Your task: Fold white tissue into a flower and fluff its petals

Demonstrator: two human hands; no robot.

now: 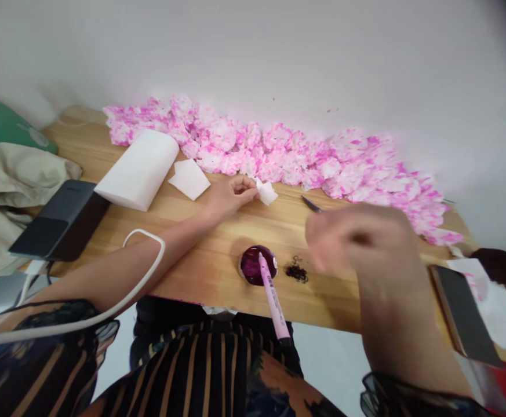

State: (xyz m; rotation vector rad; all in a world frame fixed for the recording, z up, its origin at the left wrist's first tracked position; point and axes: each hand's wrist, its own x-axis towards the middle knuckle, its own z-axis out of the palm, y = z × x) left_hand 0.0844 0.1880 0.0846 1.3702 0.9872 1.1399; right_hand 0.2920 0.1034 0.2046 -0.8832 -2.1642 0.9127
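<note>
My left hand [235,194] is closed in a pinch on a small piece of white tissue paper [267,193], just above the wooden table. My right hand [352,237] is smeared by motion over the table's right half, its fingers curled, and I cannot make out whether they hold anything. A dark pointed blade [311,204] shows beside it, the rest hidden behind the hand. Between my forearms sits a small dish of dark purple liquid [253,266]. A pink marker pen [273,301] leans in it, tip down. Near the dish lies a tangle of black threads [297,270].
A long row of pink-and-white tissue flowers [235,142] lines the wall. At left are a white paper stack [142,168], a loose tissue piece [190,179] and a black power bank [57,220] with a white cable [144,278]. A dark phone-like slab [463,313] lies right.
</note>
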